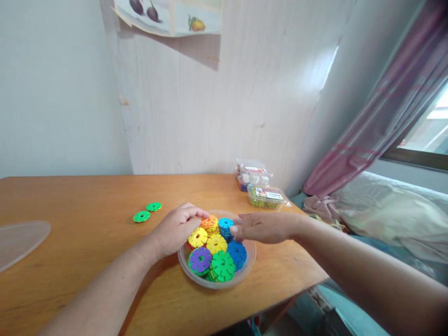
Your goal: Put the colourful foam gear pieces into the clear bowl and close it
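A round clear plastic bowl point(250, 267) holds stacks of notched plastic discs. Among them are purple point(200, 260), green point(223, 266), yellow point(216, 243), orange point(209, 222) and blue discs point(237, 255). From the left, my left hand point(179, 227) reaches over the bowl's rim, its fingertips at the orange stack and its thumb by a yellow disc; nothing shows in its grasp. My right hand point(268, 227) lies across the right side of the rim, fingers stretched out, thumb against or just beside the smaller blue stack point(226, 226). Its fingertips partly hide the bowl's far edge.
Two green discs point(142, 216) lie on the wooden table point(87, 233), left of the bowl. A flat translucent lid point(24, 238) rests at the far left. Clear food boxes point(266, 196) stand at the back right. Past the table's right edge is a bed point(385, 219).
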`<state>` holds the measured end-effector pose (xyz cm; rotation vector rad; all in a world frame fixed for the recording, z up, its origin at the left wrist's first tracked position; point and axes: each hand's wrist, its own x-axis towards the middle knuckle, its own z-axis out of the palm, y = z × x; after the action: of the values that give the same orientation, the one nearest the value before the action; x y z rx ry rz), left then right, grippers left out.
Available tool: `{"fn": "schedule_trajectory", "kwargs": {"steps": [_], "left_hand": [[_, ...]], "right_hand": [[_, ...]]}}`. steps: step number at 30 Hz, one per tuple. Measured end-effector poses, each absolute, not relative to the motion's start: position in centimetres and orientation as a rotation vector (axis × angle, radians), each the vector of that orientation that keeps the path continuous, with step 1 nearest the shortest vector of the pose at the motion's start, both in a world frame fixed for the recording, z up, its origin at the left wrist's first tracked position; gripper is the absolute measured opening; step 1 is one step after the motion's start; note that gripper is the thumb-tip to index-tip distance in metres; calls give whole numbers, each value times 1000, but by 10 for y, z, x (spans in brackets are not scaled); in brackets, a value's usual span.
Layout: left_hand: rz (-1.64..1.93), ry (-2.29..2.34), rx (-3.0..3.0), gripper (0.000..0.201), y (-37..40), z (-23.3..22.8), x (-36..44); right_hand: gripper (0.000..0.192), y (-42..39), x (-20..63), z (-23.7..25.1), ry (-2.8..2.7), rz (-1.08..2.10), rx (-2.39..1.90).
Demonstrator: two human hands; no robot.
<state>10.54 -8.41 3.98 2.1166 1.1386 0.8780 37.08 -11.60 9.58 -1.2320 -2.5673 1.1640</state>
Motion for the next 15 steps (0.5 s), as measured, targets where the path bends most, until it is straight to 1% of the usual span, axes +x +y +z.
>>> {"fn": "schedule_trajectory", "kwargs": {"steps": [3, 10, 15], "left_hand": [[877, 1143, 2126, 30, -84, 40, 106], [875, 1149, 2126, 31, -84, 41, 106], [872, 1140, 2127, 30, -84, 40, 105]], "right_hand": [[50, -115, 373, 93, -2500, 1222, -1206], [51, -115, 375, 93, -2567, 1040, -1238], [45, -116, 377, 91, -2475, 1080, -1230]]}}
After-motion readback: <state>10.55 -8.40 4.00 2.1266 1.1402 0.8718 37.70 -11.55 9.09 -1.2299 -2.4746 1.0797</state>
